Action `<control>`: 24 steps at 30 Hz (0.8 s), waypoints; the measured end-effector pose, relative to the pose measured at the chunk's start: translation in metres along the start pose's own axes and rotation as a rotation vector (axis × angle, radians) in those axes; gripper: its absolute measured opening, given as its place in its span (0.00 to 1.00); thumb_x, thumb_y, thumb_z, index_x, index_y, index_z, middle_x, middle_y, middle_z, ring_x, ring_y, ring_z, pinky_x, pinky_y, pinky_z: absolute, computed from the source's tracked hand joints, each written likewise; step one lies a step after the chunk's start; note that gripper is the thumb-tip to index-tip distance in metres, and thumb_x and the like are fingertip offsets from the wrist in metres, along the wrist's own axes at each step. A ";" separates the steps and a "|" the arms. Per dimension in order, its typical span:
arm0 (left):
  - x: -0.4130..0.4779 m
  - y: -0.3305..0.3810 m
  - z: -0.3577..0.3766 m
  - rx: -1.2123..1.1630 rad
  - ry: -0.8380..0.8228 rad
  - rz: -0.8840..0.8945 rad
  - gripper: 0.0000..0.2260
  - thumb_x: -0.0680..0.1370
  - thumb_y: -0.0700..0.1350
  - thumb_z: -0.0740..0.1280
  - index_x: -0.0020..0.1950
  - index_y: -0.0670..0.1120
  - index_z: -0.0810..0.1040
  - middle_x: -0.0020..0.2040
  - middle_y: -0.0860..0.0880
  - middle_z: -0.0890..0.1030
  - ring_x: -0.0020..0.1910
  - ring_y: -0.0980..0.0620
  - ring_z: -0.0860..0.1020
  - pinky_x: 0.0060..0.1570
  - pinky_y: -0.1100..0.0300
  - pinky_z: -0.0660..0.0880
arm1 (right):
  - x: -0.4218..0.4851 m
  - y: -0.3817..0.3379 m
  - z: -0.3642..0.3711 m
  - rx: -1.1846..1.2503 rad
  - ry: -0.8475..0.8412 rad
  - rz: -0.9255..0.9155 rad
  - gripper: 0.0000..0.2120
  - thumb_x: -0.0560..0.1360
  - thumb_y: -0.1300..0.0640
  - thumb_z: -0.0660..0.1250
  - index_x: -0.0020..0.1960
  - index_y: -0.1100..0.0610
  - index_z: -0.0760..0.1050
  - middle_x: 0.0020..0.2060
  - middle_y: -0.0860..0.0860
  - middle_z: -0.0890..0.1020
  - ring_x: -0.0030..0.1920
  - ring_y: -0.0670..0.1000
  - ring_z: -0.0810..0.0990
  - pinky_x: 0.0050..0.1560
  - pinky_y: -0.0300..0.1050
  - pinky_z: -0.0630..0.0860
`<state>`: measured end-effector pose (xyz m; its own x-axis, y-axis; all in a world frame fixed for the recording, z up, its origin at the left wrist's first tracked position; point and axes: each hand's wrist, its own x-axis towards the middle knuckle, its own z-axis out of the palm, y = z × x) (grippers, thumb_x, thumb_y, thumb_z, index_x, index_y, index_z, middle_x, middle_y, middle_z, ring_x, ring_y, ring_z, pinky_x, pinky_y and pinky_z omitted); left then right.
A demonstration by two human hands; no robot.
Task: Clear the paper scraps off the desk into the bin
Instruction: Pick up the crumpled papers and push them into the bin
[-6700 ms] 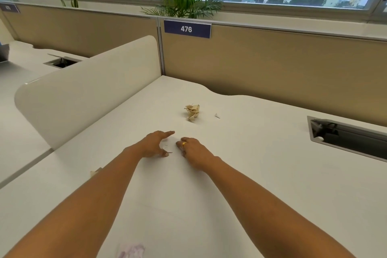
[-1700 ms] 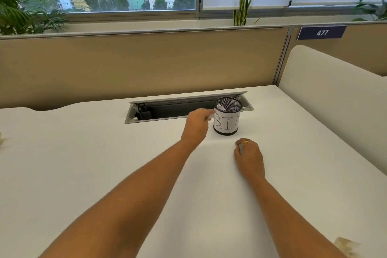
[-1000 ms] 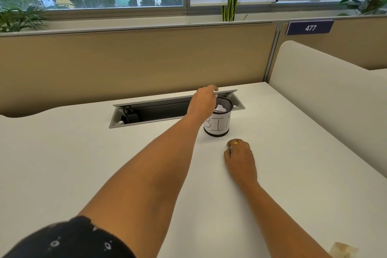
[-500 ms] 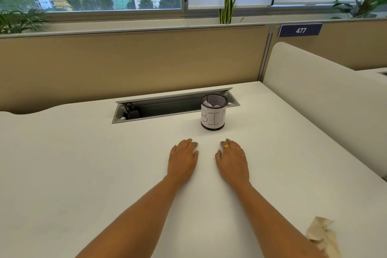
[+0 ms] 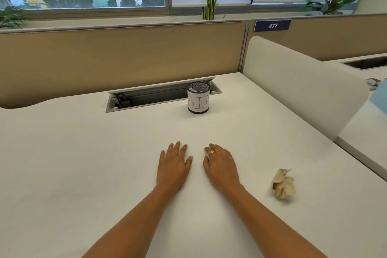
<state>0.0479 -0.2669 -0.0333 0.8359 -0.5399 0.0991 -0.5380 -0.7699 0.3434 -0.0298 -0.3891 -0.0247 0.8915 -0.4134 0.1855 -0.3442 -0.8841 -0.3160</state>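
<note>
Having fed the bin (image 5: pixel 198 98), the left hand (image 5: pixel 173 165) lies flat beside the right hand (image 5: pixel 222 166), both empty; one paper ball (image 5: pixel 283 184) remains toward the right edge of the desk (image 5: pixel 83 163).

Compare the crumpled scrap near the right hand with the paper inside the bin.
The tan scrap lies loose on the desk, beside the right hand; the binned paper sits inside the bin. The tan scrap shows whole; the binned paper is mostly hidden and looks white. Both are untouched.

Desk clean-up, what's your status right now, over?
Left hand and right hand flat on desk, empty. Crumpled paper scrap lies right of right hand. Bin upright ahead, nothing between.
</note>
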 end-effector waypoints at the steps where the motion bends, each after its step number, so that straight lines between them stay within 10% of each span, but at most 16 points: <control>1: -0.004 0.000 -0.001 -0.006 -0.001 0.000 0.22 0.81 0.54 0.50 0.74 0.50 0.56 0.77 0.50 0.55 0.76 0.51 0.50 0.75 0.51 0.47 | -0.010 -0.001 -0.003 -0.052 0.011 0.012 0.20 0.79 0.53 0.54 0.69 0.55 0.68 0.71 0.52 0.68 0.73 0.48 0.63 0.75 0.49 0.53; 4: -0.008 0.000 -0.003 -0.017 0.001 -0.003 0.22 0.81 0.53 0.50 0.74 0.50 0.56 0.77 0.50 0.55 0.76 0.51 0.50 0.75 0.51 0.47 | -0.033 -0.002 -0.020 -0.319 0.095 0.030 0.18 0.72 0.49 0.66 0.57 0.58 0.80 0.63 0.57 0.79 0.69 0.56 0.71 0.71 0.61 0.60; 9: -0.011 0.003 -0.004 0.011 -0.002 -0.005 0.22 0.81 0.53 0.50 0.74 0.49 0.56 0.77 0.49 0.55 0.76 0.50 0.51 0.75 0.50 0.47 | -0.052 0.024 -0.039 -0.434 0.005 0.141 0.25 0.78 0.46 0.53 0.72 0.56 0.62 0.76 0.56 0.56 0.77 0.60 0.43 0.70 0.67 0.33; 16: -0.019 0.006 -0.004 0.012 -0.003 -0.009 0.22 0.81 0.52 0.50 0.74 0.49 0.56 0.77 0.49 0.56 0.76 0.51 0.51 0.75 0.50 0.47 | -0.074 0.066 -0.064 -0.395 -0.010 0.433 0.31 0.77 0.41 0.53 0.76 0.53 0.52 0.77 0.55 0.52 0.76 0.62 0.46 0.71 0.69 0.49; 24: -0.029 0.005 -0.004 -0.001 -0.015 0.001 0.21 0.81 0.52 0.50 0.74 0.49 0.56 0.77 0.49 0.55 0.76 0.51 0.51 0.75 0.51 0.47 | -0.077 0.067 -0.057 -0.278 0.112 0.385 0.19 0.79 0.49 0.55 0.65 0.58 0.69 0.57 0.54 0.75 0.57 0.55 0.72 0.51 0.46 0.73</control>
<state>0.0216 -0.2533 -0.0308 0.8336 -0.5457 0.0853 -0.5386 -0.7690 0.3441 -0.1383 -0.4291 -0.0070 0.6519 -0.7294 0.2073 -0.7222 -0.6805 -0.1237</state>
